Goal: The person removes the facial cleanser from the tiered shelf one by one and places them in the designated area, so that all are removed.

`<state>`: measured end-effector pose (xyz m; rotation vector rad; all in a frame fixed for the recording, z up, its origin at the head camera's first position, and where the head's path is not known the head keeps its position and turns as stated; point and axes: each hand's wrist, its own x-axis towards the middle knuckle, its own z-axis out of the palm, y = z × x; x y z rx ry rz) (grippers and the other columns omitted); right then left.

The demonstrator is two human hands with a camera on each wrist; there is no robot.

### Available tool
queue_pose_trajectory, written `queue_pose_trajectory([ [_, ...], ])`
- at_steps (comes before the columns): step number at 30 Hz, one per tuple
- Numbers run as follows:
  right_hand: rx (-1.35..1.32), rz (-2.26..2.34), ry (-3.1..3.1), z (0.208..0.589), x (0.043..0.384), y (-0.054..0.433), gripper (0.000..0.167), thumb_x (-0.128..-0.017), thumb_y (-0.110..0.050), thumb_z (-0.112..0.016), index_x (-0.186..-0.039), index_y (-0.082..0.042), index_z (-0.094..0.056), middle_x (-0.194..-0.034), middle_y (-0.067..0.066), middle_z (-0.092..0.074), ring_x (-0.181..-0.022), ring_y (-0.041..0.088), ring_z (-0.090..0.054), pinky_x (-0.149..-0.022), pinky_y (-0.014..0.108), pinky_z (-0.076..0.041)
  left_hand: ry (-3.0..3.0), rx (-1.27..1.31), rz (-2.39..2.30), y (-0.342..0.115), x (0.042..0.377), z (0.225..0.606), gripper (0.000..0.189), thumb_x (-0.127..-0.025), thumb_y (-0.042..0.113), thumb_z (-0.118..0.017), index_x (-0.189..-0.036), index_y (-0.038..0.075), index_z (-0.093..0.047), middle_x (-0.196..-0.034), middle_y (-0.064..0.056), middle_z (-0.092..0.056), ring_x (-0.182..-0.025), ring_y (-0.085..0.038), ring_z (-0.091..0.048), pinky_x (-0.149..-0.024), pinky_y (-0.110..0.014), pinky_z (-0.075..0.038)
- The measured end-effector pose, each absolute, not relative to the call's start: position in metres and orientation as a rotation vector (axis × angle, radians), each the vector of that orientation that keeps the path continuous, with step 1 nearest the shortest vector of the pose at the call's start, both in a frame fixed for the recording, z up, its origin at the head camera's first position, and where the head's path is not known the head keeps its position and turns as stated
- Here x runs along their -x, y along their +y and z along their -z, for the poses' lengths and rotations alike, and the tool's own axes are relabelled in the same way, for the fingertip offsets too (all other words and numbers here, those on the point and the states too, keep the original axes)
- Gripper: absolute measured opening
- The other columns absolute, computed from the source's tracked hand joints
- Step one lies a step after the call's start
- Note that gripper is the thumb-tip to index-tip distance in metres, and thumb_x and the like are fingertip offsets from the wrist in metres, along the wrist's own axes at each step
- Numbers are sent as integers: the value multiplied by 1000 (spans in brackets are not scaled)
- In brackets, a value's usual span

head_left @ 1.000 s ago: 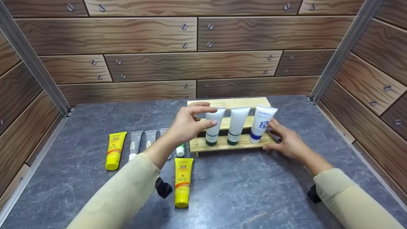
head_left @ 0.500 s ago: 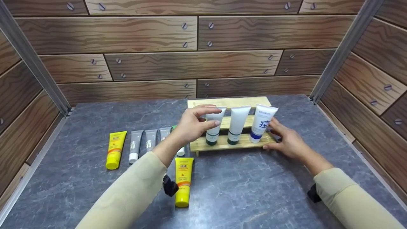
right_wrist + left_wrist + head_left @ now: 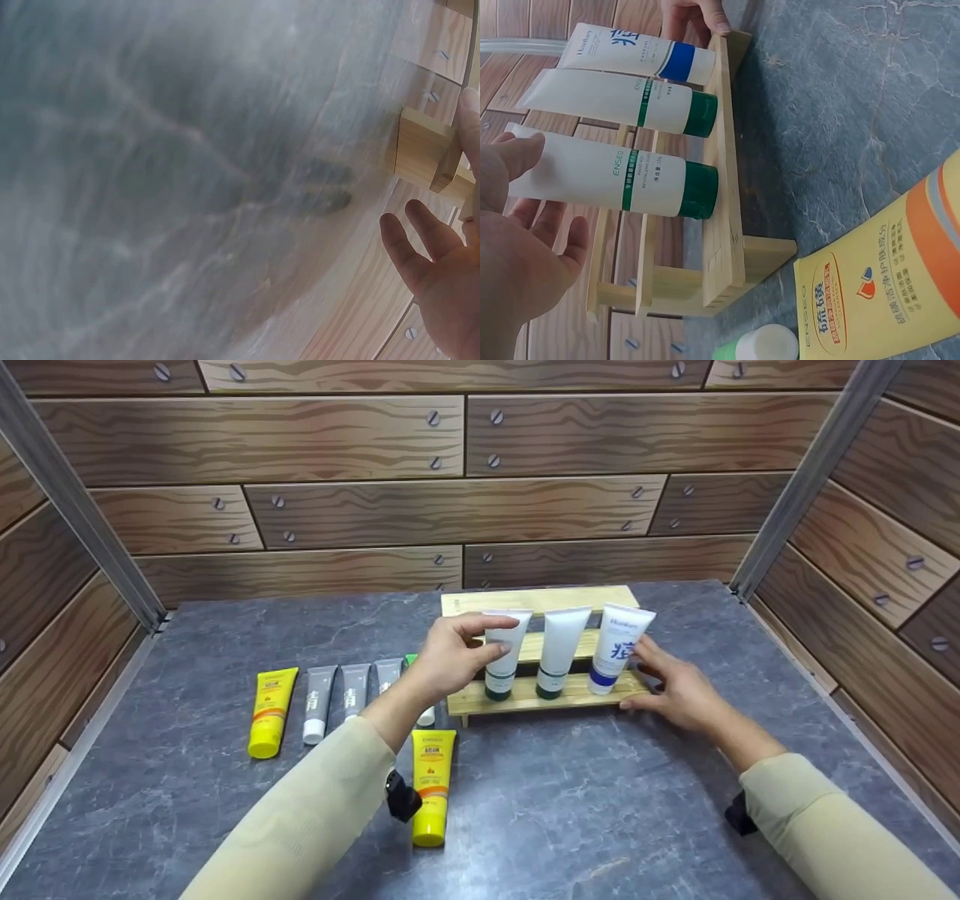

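Observation:
A tiered wooden rack [image 3: 555,703] holds three upright tubes on its front step: a white tube with a green cap [image 3: 607,171], a matching white tube [image 3: 564,649] in the middle, and a white tube with a blue band [image 3: 619,649] at the right end. My left hand [image 3: 454,656] is at the top of the leftmost tube, its thumb and index finger apart in front of it. The rack's right end is held by my right hand [image 3: 679,694], thumb on the front edge; some of its other fingers [image 3: 405,255] are spread.
A yellow tube [image 3: 433,791] lies in front of the rack's left end. Further left lie another yellow tube [image 3: 271,712] and several grey tubes [image 3: 320,701]. A green-and-white tube [image 3: 426,716] is partly hidden by my left arm. Wood-patterned panels [image 3: 450,510] enclose the table.
My left hand has shifted slightly right and down beside the leftmost white tube, its thumb and index finger drawing a little closer together. My right hand and the tubes stay in place.

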<state>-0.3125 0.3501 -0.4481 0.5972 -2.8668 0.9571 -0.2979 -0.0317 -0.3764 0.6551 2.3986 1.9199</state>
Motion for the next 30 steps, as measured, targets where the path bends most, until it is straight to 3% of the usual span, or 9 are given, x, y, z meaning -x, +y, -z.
queue_pose_trajectory([
  [4,-569,-945,-2890,446,312,350,109,-83,-33,-92,-169,-16,-28,-174,15,-17,-138,50,-52,-119,66,-30,2361,-623,-1954,-32,299,377,30,-98,1,-75,-126,11,-79,-133,-5,-72,-99,-20,-71,-88,-36,-61],
  [9,-564,-924,-2893,445,312,350,109,-83,-34,-92,-169,-16,-28,-174,15,-18,-138,49,-53,-120,67,-27,2358,-613,-1978,-31,299,376,29,-98,-1,-73,-124,10,-80,-129,-5,-74,-102,-19,-71,-89,-36,-60],
  [25,-584,-908,-2882,445,311,349,109,-83,-34,-92,-169,-17,-27,-173,16,-19,-136,50,-54,-117,67,-33,2375,-598,-1996,-32,298,375,28,-98,-3,-73,-122,8,-80,-125,-7,-76,-98,-19,-73,-87,-35,-61],
  [30,-593,-905,-2881,445,310,349,109,-84,-35,-91,-169,-15,-27,-173,16,-20,-137,49,-53,-117,66,-35,2423,-611,-1979,-36,297,375,29,-98,-3,-72,-123,9,-80,-120,-7,-77,-87,-16,-68,-83,-35,-60],
])
